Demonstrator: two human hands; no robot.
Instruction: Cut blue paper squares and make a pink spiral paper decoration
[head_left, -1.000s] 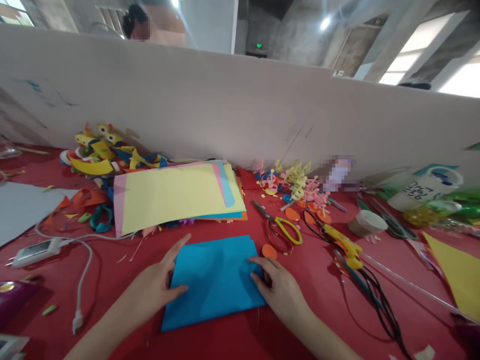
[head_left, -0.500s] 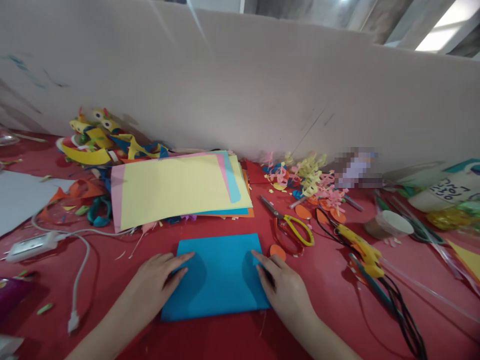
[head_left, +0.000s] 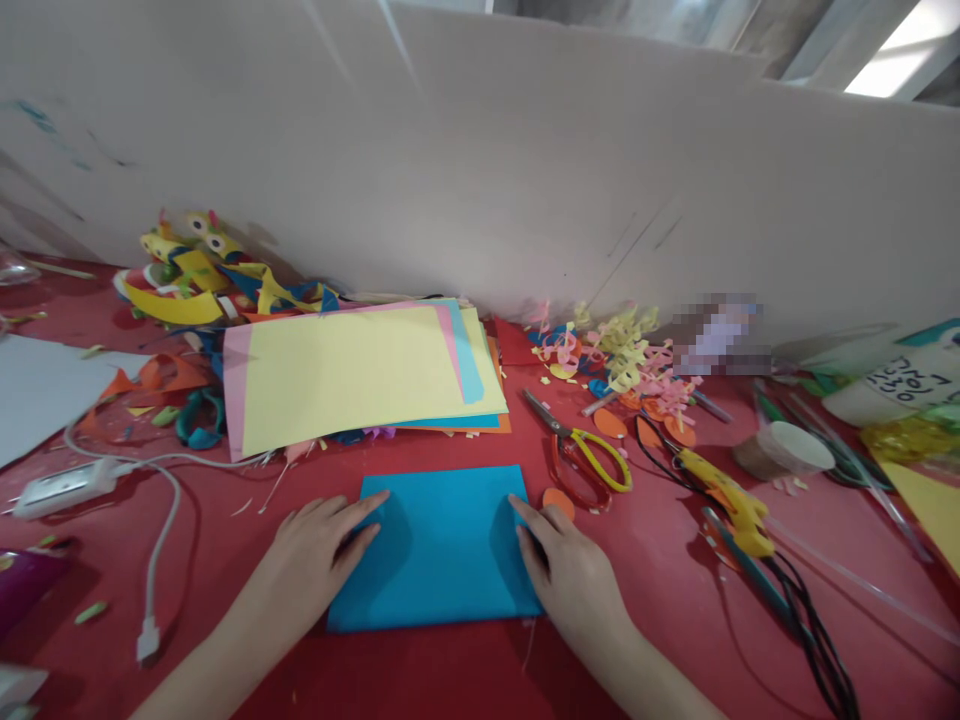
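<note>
A blue sheet of craft paper (head_left: 450, 550) lies flat on the red tabletop in front of me. Its near edge looks slightly thick, but I cannot tell whether it is folded. My left hand (head_left: 322, 545) rests at the sheet's left side, index finger and thumb stretched apart on its surface. On the opposite side, my right hand (head_left: 574, 570) touches the right edge the same way, its fingers extended. Neither hand grips anything. Just beyond the sheet is a stack of coloured sheets (head_left: 367, 380), pale yellow on top. Scissors with yellow and red handles (head_left: 577, 440) lie beyond my right hand.
To the right are a yellow glue gun (head_left: 731, 500) with a black cord and a paper cup (head_left: 784, 450). Curled paper pieces (head_left: 622, 360) lie near the white wall (head_left: 480, 170). A white charger cable (head_left: 161, 540) and coloured scraps (head_left: 161, 380) lie on the left.
Both hands stay on the blue sheet with hardly any movement. The whole view has shifted very slightly.
</note>
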